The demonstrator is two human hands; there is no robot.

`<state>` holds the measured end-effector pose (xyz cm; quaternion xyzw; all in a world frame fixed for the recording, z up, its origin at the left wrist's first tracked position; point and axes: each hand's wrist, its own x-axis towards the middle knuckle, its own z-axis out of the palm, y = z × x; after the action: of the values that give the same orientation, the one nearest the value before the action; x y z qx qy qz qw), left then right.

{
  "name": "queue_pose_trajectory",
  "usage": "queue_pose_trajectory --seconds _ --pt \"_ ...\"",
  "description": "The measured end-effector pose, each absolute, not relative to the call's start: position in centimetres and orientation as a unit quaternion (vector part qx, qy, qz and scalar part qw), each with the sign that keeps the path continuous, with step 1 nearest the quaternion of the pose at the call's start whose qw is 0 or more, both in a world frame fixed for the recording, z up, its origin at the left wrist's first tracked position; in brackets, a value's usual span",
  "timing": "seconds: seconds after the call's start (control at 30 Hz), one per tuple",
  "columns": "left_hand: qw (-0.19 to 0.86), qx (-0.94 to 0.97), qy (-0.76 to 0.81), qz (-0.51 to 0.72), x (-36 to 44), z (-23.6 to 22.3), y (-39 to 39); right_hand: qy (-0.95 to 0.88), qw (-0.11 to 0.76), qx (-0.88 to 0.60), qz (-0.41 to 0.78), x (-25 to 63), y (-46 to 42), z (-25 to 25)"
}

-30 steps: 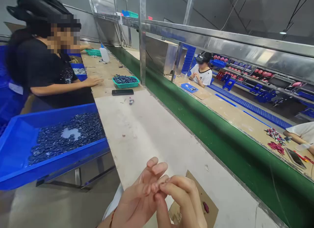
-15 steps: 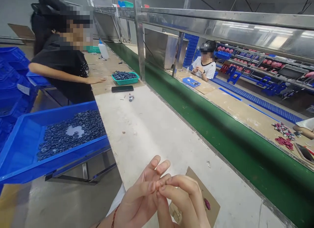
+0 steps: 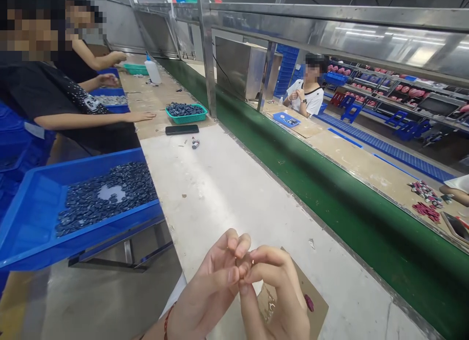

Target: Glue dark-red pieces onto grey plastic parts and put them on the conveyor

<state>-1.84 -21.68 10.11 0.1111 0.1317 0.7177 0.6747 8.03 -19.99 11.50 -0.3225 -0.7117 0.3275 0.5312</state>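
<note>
Left hand (image 3: 205, 296), right hand (image 3: 280, 291) | fingers (image 3: 223, 279) touching, grip unclear | maroon piece (image 3: 309, 303) on cardboard (image 3: 315, 321)

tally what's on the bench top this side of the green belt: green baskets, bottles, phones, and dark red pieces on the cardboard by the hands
green baskets: 2
white bottle: 1
black phone: 1
dark red piece: 1
total: 5

Moderate indoor light, hands (image 3: 208, 291) evenly lit. Pale sheen down bench (image 3: 220, 188); bright streaks reflected in metal beam (image 3: 330, 32). Dark shadow band along green belt (image 3: 311, 183). Wide-angle stretch at edges.
</note>
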Motion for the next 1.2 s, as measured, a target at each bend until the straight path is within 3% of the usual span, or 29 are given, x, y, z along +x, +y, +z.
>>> queue_pose_trajectory --seconds 0.47,0.93,1.2 --pt "0.629 0.163 0.228 0.725 -1.9 10.6 -21.6 -0.719 0.457 -0.382 0.358 7.4 -20.6 11.5" --pt "0.644 0.077 0.239 0.722 -1.5 11.1 -21.7 -0.738 0.491 -0.362 0.288 6.9 -20.2 9.9" --pt "0.690 0.000 0.190 0.698 -1.7 10.7 -21.9 -0.708 0.532 -0.318 0.338 7.1 -19.7 10.5"
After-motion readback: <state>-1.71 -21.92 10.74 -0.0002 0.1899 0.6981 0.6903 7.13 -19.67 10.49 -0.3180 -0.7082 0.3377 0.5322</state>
